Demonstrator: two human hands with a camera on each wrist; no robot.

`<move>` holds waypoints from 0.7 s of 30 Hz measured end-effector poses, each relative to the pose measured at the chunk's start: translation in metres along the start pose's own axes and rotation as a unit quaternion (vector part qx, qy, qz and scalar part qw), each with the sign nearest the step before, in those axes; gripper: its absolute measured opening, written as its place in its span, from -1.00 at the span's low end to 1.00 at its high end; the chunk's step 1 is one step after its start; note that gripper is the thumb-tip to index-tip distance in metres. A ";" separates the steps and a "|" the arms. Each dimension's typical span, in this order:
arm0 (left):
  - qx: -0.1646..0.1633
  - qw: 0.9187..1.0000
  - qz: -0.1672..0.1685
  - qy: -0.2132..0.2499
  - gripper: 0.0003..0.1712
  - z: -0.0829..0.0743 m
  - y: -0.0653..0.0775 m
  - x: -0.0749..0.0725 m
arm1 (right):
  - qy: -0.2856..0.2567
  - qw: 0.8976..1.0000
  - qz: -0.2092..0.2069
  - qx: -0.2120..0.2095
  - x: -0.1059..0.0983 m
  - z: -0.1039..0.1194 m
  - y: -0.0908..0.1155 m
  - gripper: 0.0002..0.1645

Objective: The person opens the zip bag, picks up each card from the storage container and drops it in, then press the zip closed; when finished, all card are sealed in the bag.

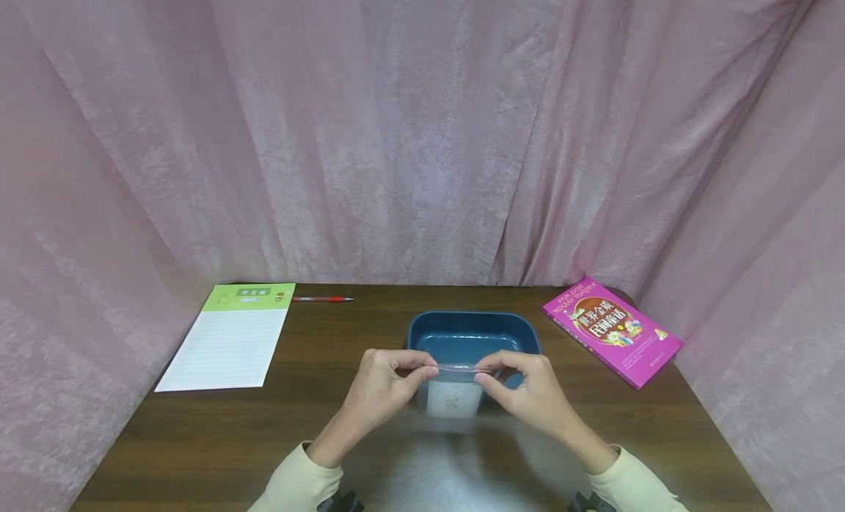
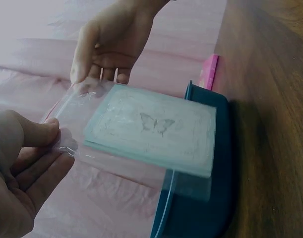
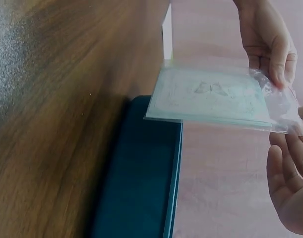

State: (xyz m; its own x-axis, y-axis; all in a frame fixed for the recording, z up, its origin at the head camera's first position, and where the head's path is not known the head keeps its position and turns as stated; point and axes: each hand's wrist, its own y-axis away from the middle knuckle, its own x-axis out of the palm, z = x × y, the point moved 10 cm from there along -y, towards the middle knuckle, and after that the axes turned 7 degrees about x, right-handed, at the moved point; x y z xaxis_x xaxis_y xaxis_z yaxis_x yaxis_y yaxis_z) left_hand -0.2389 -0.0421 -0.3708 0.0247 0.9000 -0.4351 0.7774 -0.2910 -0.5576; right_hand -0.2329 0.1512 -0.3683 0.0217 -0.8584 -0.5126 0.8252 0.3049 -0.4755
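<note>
Both hands hold up a clear zip bag [image 1: 455,368] by its top edge over the front of a dark teal plastic basin [image 1: 475,324]. My left hand [image 1: 381,389] pinches one top corner between thumb and fingers; my right hand [image 1: 532,389] pinches the other. A red line runs along the bag's top in the left wrist view. Inside hangs a thin stack of pale, card-like sheets [image 2: 151,130] with pale green edges. The top sheet carries a grey butterfly print, also visible through the plastic in the right wrist view.
To the left lies a lined writing pad [image 1: 227,347] with a green header, a red pen [image 1: 323,299] beside its top corner. At the right, a magenta book [image 1: 610,332] lies angled on the brown wooden table [image 1: 317,350]. Pink curtains [image 1: 409,130] surround the table's back and sides.
</note>
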 end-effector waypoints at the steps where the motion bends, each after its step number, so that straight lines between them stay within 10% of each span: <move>1: -0.003 1.000 0.001 0.000 -0.98 0.000 0.000 0.000 | -0.003 1.000 0.001 -0.002 0.001 0.000 0.000 -0.89; 21: -0.021 1.000 -0.001 0.014 -0.94 0.004 0.001 0.000 | 0.005 1.000 -0.011 -0.012 0.009 0.007 -0.005 -0.89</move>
State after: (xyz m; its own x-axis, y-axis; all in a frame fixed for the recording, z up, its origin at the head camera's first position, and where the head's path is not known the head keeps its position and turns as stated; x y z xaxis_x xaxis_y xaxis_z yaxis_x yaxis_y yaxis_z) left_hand -0.2400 -0.0438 -0.3740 0.0412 0.9095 -0.4136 0.8029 -0.2766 -0.5281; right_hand -0.2327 0.1396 -0.3656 -0.0026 -0.8605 -0.5094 0.8112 0.2960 -0.5043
